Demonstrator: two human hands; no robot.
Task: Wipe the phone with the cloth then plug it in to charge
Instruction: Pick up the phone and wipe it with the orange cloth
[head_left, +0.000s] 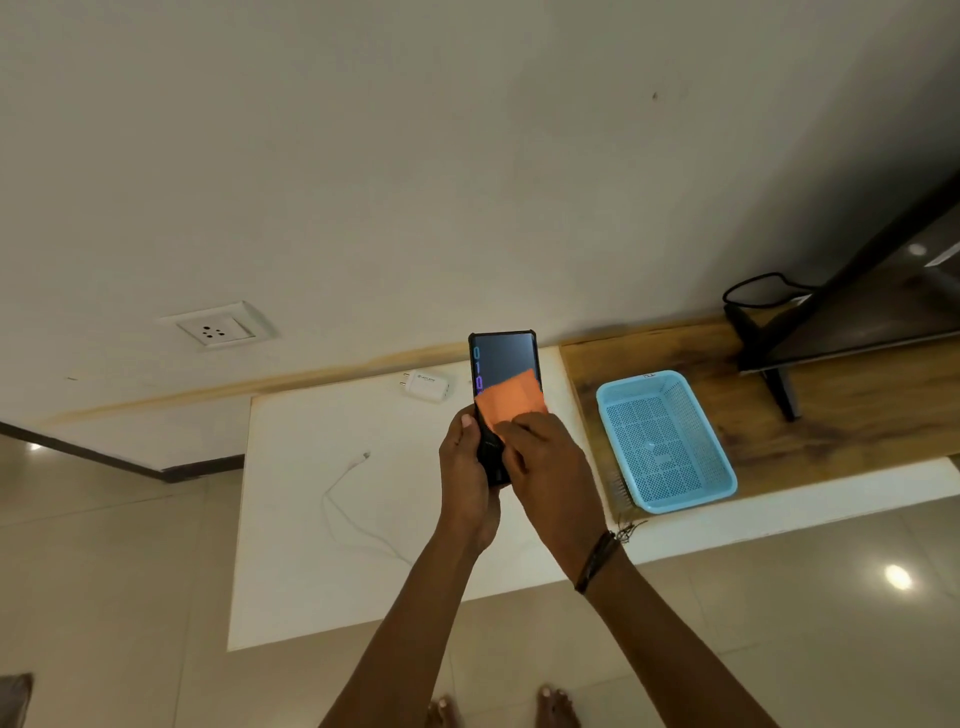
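Right now, the left grip (467, 470) holds one phone (505, 357) above the table (311, 519), and the right grip (548, 467) pinches one orange cloth (511, 400) on its screen. One blue basket (678, 406) sits nearby.

One cam, worn on the person's head. It looks fwd & down w/ a wide view, so straight lines bend near the edges. The left hand (465, 467) & right hand (550, 467) are close to it, mid pic. Below them is the white table (311, 519), w/ the wall (467, 156) on the far side. The person's bare feet (558, 706) show at the near edge, so the cam tips down a lot.
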